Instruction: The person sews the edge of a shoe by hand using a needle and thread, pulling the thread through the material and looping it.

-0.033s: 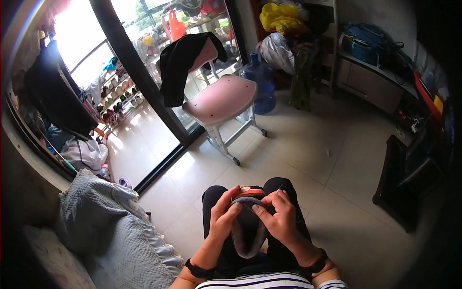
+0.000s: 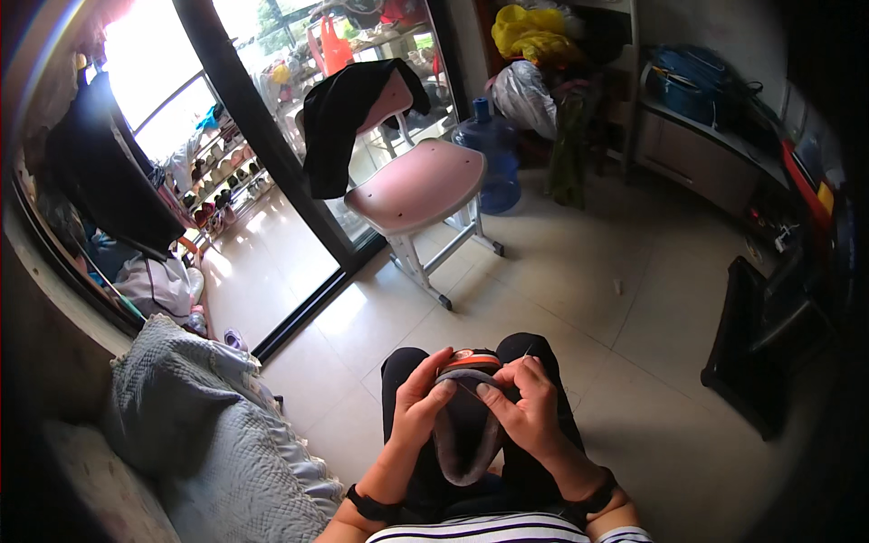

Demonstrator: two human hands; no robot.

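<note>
The shoe is dark inside, with a fuzzy grey rim and an orange-and-black banded end at 12 o'clock. It is held over the knees, a quilted cover at 9 o'clock, a pink chair near 12, open floor at 1. Around it, the left hand grips at 11 o'clock, thumb on the rim; the right hand, fingers curled, pinches the rim at 1.

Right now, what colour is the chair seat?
Pink: the seat shows best in the head view, the only one here.
</note>
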